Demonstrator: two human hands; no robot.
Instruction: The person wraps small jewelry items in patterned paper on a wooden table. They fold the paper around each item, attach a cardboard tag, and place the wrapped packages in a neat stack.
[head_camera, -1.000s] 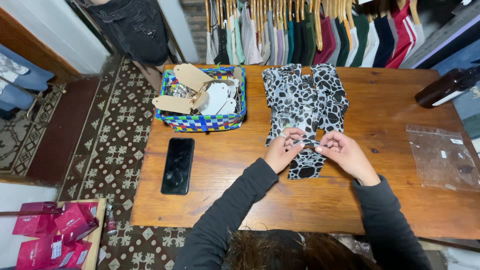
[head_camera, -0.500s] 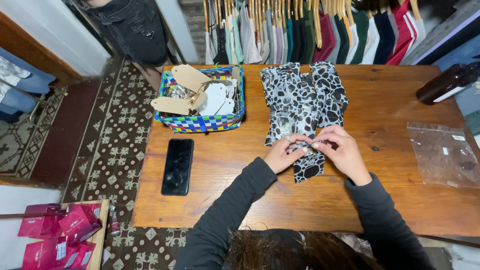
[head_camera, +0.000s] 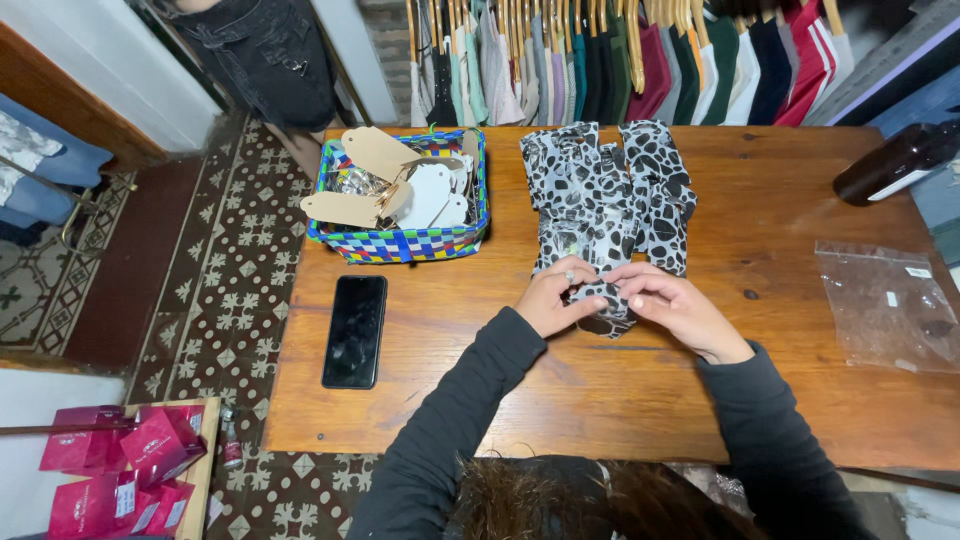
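A black-and-white spotted garment (head_camera: 610, 190) lies spread on the wooden table (head_camera: 560, 400), reaching from its far edge toward me. My left hand (head_camera: 553, 298) and my right hand (head_camera: 672, 305) meet at its near end. Both pinch a small folded part of the spotted cloth (head_camera: 603, 300) between fingers and thumbs. A ring shows on a finger of my left hand. Dark long sleeves cover both my arms.
A black phone (head_camera: 355, 330) lies face up at the left. Behind it stands a chequered woven basket (head_camera: 400, 243) with paper tags. A clear plastic bag (head_camera: 890, 305) and a dark bottle (head_camera: 895, 163) are at the right. Hanging clothes (head_camera: 620, 55) line the far side.
My hands have drawn closer together over the near end of the spotted cloth, bunching it into a tighter fold.
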